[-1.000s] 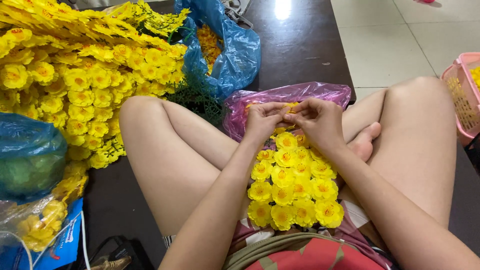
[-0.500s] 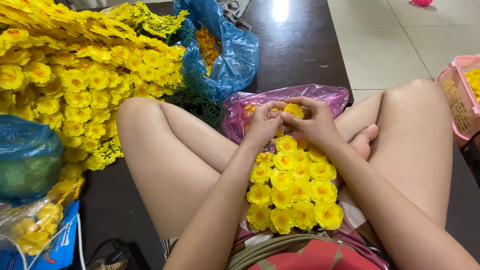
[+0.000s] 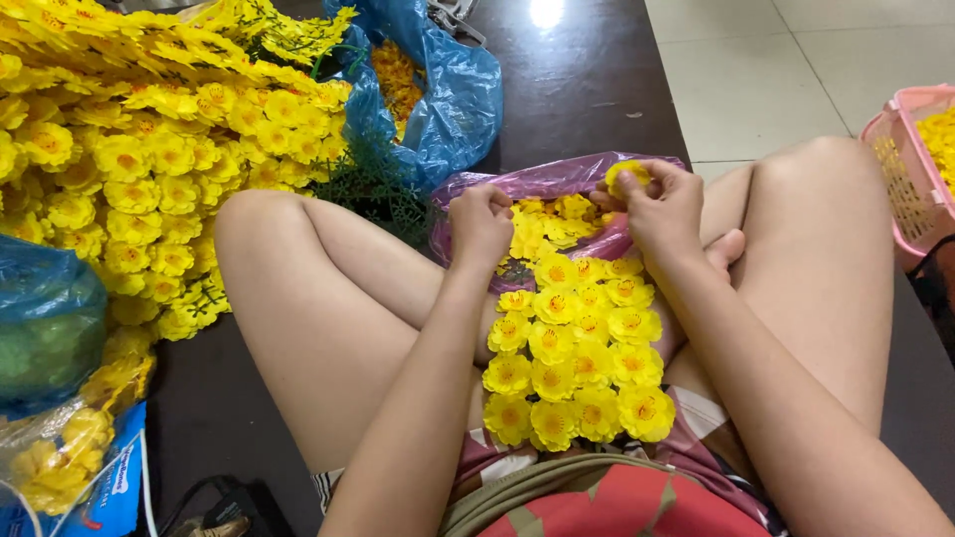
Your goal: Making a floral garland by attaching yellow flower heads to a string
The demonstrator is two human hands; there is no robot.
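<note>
Now my right hand (image 3: 665, 211) pinches a yellow flower (image 3: 627, 177) above the purple bag (image 3: 537, 181); my left hand (image 3: 480, 225), just beside, is curled narrow over flowers (image 3: 577, 348).

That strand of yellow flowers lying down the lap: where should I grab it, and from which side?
Probably at the top end of the flower strand, beside the left hand, coming from above. It lies flat and lengthwise between the legs, so the sides are hemmed in. Pinch between blooms rather than on petals. The right hand is busy with a single yellow flower.
</note>
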